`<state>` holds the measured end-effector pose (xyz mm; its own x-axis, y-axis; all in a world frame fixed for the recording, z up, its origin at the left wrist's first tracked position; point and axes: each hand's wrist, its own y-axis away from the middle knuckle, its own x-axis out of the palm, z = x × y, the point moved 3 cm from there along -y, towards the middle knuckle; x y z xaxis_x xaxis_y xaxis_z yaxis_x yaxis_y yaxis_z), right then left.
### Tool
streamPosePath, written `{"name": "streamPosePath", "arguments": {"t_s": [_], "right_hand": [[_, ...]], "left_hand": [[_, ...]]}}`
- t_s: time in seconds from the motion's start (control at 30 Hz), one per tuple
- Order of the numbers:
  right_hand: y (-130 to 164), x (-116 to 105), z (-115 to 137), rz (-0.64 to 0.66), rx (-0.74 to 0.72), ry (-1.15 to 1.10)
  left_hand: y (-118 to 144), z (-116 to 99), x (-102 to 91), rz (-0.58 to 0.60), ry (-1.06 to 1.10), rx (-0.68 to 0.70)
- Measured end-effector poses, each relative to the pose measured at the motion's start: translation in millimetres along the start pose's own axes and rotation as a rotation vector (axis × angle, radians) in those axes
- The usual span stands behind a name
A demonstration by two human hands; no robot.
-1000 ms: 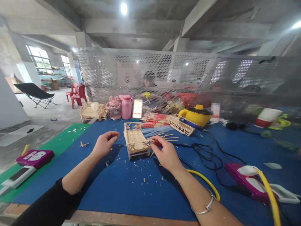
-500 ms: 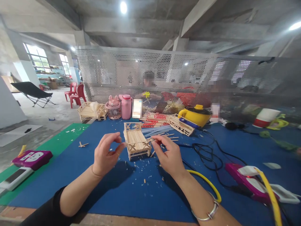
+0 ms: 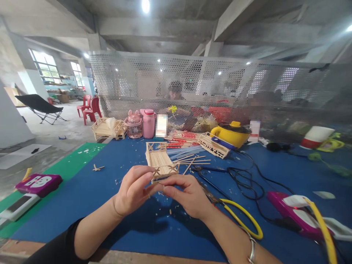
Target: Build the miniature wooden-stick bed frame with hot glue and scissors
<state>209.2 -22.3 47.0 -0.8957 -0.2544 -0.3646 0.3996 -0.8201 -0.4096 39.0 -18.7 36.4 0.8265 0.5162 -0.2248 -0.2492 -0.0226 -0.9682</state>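
A small bed-shaped frame of wooden sticks (image 3: pixel 159 158), with crossed sticks at both ends, stands on the blue table mat. Just in front of its near end, my left hand (image 3: pixel 136 189) and my right hand (image 3: pixel 187 192) meet with fingertips close together. The fingers of both hands are pinched; whatever lies between them is too small or hidden to make out. My hands cover part of the frame's near end. Loose wooden sticks (image 3: pixel 196 161) lie to the right of the frame. Beside my right forearm rest scissors with yellow handles (image 3: pixel 247 209).
Black cable (image 3: pixel 244 185) coils on the right, near a purple power strip (image 3: pixel 288 214). Behind stand a yellow pot (image 3: pixel 232 135), a pink flask (image 3: pixel 149 124) and another stick frame (image 3: pixel 108 129). A perforated screen (image 3: pixel 132 80) closes the back, with a person beyond it.
Both hands have come together and lower, from either side of the stick frame to in front of its near end. The scissors now show more fully beside my right arm.
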Motion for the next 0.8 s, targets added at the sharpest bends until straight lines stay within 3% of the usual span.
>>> {"name": "streamPosePath", "arguments": {"t_s": [0.17,0.3,0.37,0.43,0.57,0.67,0.8], "right_hand": [[-0.7,-3.3,0.4,-0.019,0.039,-0.098],[-3.2,-13.5,-0.8,-0.111,0.076,-0.147],[-3.4,-16.3,-1.4,-0.087,0.085,-0.038],[-2.5,-13.6,-2.7,0.030,0.103,0.148],[1.4,-1.8,-4.4,0.240,0.067,0.535],[2.5,0.4,-2.6,0.236,0.029,0.592],[1.0,-8.7,-1.0,0.098,-0.015,0.543]], "left_hand": [[0.1,1.3,1.8,0.043,0.036,0.013],[-3.2,2.2,0.4,0.087,0.091,-0.076],[-4.2,6.7,-0.8,0.118,0.116,-0.191],[-3.1,16.6,-2.5,0.120,0.111,-0.361],[6.8,45.8,-5.5,0.003,0.114,-0.836],[15.8,57.5,0.4,-0.053,0.340,-1.118],[20.6,51.6,15.6,0.050,0.627,-1.218]]}}
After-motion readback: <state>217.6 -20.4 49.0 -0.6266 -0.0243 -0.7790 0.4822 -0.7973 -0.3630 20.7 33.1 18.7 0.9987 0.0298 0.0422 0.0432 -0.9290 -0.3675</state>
